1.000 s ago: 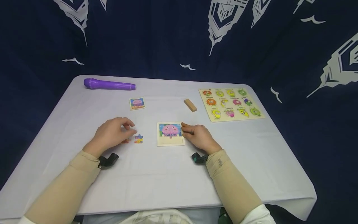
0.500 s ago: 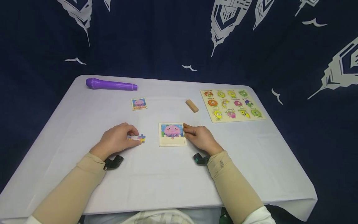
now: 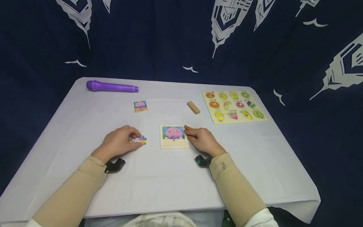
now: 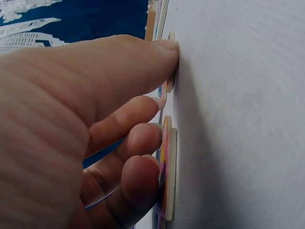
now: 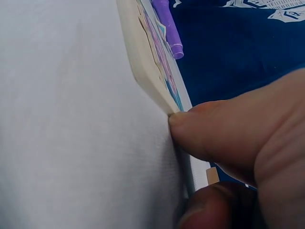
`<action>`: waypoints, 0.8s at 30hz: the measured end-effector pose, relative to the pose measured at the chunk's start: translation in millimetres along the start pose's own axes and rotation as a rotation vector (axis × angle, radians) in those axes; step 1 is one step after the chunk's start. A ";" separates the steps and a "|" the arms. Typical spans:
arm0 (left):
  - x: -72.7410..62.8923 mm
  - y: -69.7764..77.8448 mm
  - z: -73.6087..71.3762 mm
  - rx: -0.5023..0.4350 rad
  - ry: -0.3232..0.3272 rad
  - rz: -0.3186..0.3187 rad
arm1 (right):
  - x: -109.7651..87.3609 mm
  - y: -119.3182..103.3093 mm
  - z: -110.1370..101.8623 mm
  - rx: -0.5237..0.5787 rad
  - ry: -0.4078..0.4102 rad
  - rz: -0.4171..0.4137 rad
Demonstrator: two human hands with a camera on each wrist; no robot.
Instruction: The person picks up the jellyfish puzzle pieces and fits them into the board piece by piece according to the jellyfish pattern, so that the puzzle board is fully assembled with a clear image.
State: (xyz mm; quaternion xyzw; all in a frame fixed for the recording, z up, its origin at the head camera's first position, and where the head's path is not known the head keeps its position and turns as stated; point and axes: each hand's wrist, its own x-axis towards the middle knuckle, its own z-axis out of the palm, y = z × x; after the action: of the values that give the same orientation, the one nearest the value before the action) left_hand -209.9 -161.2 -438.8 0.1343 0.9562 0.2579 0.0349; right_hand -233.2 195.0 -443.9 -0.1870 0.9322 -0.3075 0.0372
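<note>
My left hand (image 3: 117, 142) is low over the table, thumb and index finger at opposite edges of a small colourful jigsaw piece (image 3: 143, 140), pinching it. Under the curled other fingers lies a second jigsaw piece (image 4: 166, 176), mostly hidden in the head view. A square puzzle board (image 3: 174, 145) lies flat in front of me; its upper part shows a pink octopus picture and its lower part is bare. At the board's right edge, my right hand (image 3: 202, 138) holds it; the thumb (image 5: 198, 126) touches the corner in the right wrist view.
A small picture card (image 3: 140, 106) of the same pink figure lies behind the left hand. Farther back are a purple toy microphone (image 3: 112, 86), a wooden block (image 3: 193, 107) and a fruit puzzle board (image 3: 235, 107) at right. White cloth covers the table (image 3: 158, 183).
My left hand has moved slightly right and its thumb and index finger have closed on the jigsaw piece. The right hand and the puzzle board stay in place.
</note>
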 end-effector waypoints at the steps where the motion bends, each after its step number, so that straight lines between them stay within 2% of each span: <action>1: 0.0 -0.1 0.1 0.002 0.004 0.003 | 0.1 0.0 -0.2 0.001 -0.003 -0.001; 24: 1.5 0.9 2.6 -0.009 0.014 -0.009 | 0.0 -0.2 0.2 -0.002 -0.006 0.009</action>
State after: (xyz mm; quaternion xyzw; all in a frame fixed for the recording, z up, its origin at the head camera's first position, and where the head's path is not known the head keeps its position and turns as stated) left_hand -210.7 -158.8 -440.5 0.1282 0.9557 0.2632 0.0299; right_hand -233.0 194.8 -443.9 -0.1839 0.9333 -0.3057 0.0411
